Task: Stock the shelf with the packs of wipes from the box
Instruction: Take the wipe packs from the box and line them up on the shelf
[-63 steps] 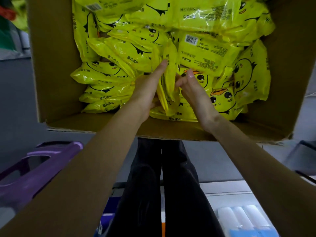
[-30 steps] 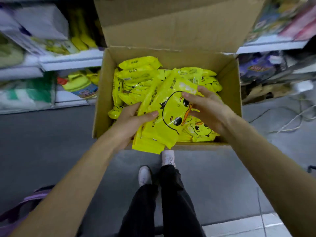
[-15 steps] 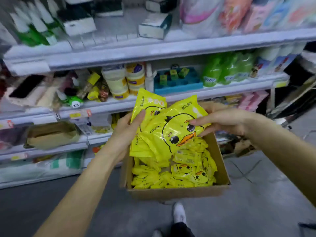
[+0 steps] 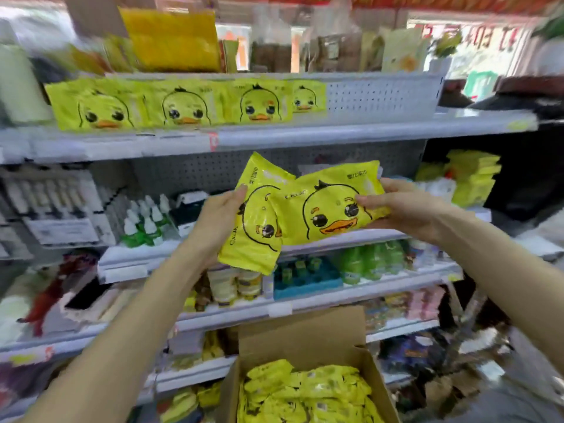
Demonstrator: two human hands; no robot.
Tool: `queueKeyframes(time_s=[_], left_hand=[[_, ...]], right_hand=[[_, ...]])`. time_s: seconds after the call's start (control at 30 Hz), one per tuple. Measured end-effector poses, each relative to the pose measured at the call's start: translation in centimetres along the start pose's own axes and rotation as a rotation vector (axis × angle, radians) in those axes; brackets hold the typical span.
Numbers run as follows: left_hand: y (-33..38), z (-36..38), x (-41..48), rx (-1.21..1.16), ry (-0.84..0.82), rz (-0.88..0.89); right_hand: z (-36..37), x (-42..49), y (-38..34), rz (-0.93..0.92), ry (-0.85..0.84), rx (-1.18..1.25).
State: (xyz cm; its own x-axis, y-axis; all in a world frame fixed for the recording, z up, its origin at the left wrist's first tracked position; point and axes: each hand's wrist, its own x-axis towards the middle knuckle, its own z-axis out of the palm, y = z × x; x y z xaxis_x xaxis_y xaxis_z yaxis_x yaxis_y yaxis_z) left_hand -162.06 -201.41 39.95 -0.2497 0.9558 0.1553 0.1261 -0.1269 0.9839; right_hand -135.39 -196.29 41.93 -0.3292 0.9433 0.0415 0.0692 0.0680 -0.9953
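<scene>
Bottles: small green bottles with white caps are standing on the middle shelf, to the left of my arms.
Stocked row: four yellow duck-faced packs are standing upright side by side on the upper shelf, filling its left and middle parts; the perforated back panel is showing to their right.
Left grip: my left grip is grasping the rear pack by its left edge, with my thumb pressing on the front near the top and my fingers hidden behind.
Rear pack: the rear pack is hanging tilted, its long side nearly upright, its right part tucked behind the other pack.
Box: the cardboard box is sitting open low in front of the shelving, with more yellow packs heaped inside.
Front pack: the front pack is lying crosswise in the air below the upper shelf, duck face turned towards me.
Right grip: my right grip is grasping the front pack's right end, thumb lying beside the duck's eye.
</scene>
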Motion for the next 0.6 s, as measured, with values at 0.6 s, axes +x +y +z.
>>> queueKeyframes(time_s=[0.6], left_hand=[[18.5, 3.4, 13.9, 0.428, 0.087, 0.274]], right_hand=[[-8.1, 13.5, -12.7, -0.278, 0.088, 0.069]])
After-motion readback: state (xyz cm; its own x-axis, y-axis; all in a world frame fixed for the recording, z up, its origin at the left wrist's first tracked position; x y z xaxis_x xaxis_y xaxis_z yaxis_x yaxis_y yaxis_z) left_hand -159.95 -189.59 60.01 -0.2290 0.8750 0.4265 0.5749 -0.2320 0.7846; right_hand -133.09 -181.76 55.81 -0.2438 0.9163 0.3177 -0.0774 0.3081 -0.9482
